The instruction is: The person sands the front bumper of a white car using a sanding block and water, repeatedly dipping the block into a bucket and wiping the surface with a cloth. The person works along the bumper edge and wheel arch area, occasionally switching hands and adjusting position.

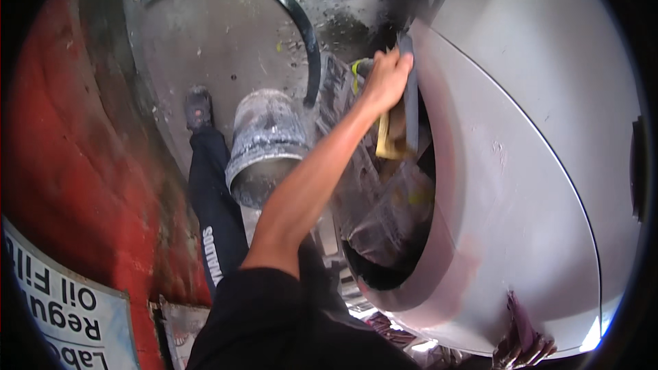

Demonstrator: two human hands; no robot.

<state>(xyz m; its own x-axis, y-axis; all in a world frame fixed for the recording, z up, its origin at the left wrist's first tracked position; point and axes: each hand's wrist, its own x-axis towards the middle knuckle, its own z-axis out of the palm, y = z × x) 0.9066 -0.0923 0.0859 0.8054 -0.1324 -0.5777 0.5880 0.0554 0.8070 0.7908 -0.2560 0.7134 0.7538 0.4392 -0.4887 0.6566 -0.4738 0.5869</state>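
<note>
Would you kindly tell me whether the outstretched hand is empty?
No, the outstretched hand is gripping a long grey strip beside the pale car panel.

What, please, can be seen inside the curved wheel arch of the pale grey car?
Crumpled translucent plastic sheeting shows there; whatever it covers cannot be made out, and the outstretched hand with its flat grey strip hides more.

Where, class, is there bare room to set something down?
Bare floor lies between the curved black strip, shoe and bucket. The wheel arch is crowded: plastic sheeting inside, the left hand holding a grey strip in front.
</note>
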